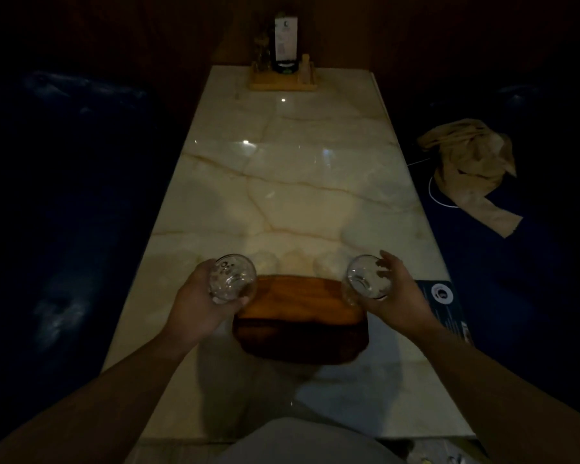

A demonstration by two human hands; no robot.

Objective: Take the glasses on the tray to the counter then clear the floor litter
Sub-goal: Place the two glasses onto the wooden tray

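A brown wooden tray (300, 316) lies near the front of a pale marble table (292, 182). My left hand (196, 304) grips a clear glass (233, 279) at the tray's left corner. At the tray's right corner my right hand (399, 296) grips a second clear glass (367, 279). Both glasses are tilted, mouths toward the camera, and sit just above the tray's far edge. The tray's top carries nothing else. Some pale scraps (449, 455) show on the floor at the bottom right, too dim to identify.
Dark blue bench seats (64, 202) flank the table. A crumpled tan cloth (472, 162) and a white cable lie on the right seat. A dark card (444, 303) rests at the table's right edge. A wooden holder with a menu stand (283, 67) sits at the far end.
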